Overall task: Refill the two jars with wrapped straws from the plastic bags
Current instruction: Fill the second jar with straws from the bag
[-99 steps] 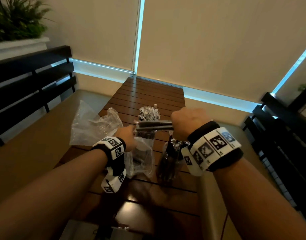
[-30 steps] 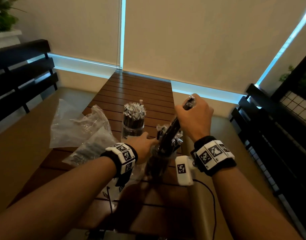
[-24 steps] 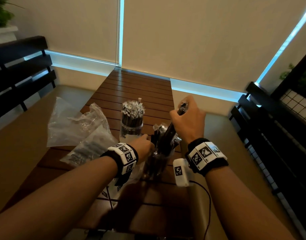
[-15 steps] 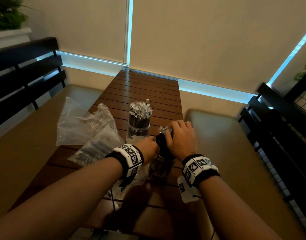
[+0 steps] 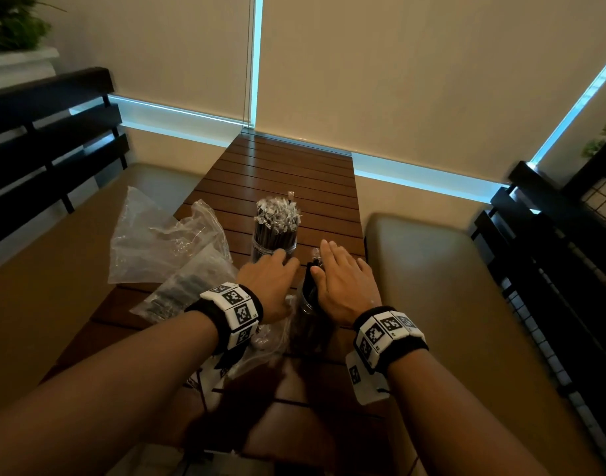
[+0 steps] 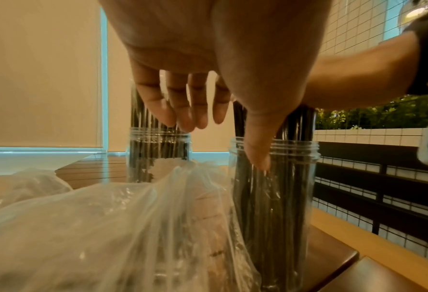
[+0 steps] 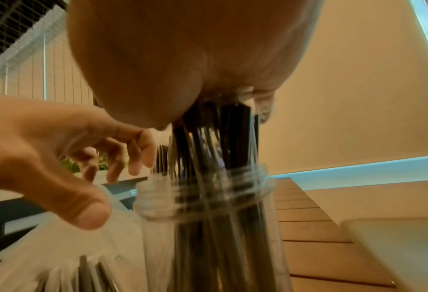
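Note:
Two clear jars stand on the slatted wooden table. The far jar is packed with black wrapped straws whose crinkled wrapper ends stick up. The near jar also holds a bundle of black straws. My right hand lies flat on top of that bundle, palm pressing down, fingers straight. My left hand hovers just left of the near jar with relaxed fingers, holding nothing; its thumb hangs in front of the jar's threaded neck. Most of the near jar is hidden under my hands in the head view.
A crumpled clear plastic bag lies at the table's left edge. A second bag with wrapped straws in it lies under my left wrist. Cushioned benches flank the table, with black slatted backrests behind them.
My right hand has lowered its bundle of straws into the near jar, let go, and now lies flat on top. My left hand has come off the jar and opened.

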`<state>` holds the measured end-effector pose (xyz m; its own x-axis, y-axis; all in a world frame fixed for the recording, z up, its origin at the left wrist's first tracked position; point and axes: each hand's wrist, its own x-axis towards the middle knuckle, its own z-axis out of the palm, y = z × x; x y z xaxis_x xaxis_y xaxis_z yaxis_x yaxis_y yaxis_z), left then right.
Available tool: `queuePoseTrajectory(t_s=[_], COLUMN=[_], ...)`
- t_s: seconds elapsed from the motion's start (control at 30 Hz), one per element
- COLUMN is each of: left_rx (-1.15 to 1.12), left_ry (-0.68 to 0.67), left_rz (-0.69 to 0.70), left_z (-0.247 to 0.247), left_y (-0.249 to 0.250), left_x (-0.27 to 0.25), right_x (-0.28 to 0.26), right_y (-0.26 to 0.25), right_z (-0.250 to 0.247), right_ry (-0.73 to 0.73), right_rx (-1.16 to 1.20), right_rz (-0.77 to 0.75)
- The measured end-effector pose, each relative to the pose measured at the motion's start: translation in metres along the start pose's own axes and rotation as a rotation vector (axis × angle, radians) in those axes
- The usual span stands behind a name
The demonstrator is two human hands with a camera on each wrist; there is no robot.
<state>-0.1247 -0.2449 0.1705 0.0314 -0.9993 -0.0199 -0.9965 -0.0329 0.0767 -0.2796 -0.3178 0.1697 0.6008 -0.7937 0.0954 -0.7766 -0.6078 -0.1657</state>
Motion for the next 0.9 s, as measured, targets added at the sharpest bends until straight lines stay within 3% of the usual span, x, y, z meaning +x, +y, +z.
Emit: queuePoseTrajectory(t_s=[0.13, 0.17, 0.23, 0.3, 0.33, 0.4, 0.43, 0.5, 0.63, 0.77, 0.9], left_rx=[0.054, 0.064, 0.04, -0.012, -0.038, -0.076, -0.092, -0.122, -0.104, -0.065, -0.058], left_ry=[-0.122, -0.145, -0.17, -0.153, -0.134, -0.089, -0.075, -0.065, -0.032, -0.027, -0.008], left_rz=[-0.147, -0.172, -0.187, -0.184, -0.187, -0.198, -0.201, -0.189, -0.17, -0.122, -0.077], left_z=[0.0, 0.0, -0.003, -0.007, -0.011, -0.019, -0.023, -0.03, -0.034, -0.032, -0.031], left_y=[-0.016, -0.02, -0.027, -0.033, -0.035, -0.038, -0.04, -0.043, -0.052, -0.06, -0.063], left_x=[-0.004, -0.005, -0.008, -0.012, -0.014, -0.018, -0.021, -0.027, -0.039, -0.049, -0.057], right_x=[0.001, 0.0, -0.004, -0.012, -0.014, -0.014, -0.011, -0.002, 0.015, 0.027, 0.033], right_y=[-0.006, -0.01, -0.023, -0.043, -0.053, -0.071, -0.077, -0.084, -0.101, -0.113, -0.118], right_z=[0.0, -0.004, -0.011, -0.014, -0.011, 0.002, 0.012, 0.032, 0.076, 0.123, 0.152], right_ry=[-0.054, -0.003, 0.243, 0.444, 0.407, 0.118, -0.039, -0.214, -0.31, -0.284, -0.469], right_rx=[-0.052, -0.069, -0.076, -0.036, -0.026, -0.045, -0.044, 0.003, 0.155, 0.174, 0.195], right_rz=[0.031, 0.033, -0.031, -0.234, -0.349, -0.477, -0.465, -0.378, -0.284, -0.18, -0.019])
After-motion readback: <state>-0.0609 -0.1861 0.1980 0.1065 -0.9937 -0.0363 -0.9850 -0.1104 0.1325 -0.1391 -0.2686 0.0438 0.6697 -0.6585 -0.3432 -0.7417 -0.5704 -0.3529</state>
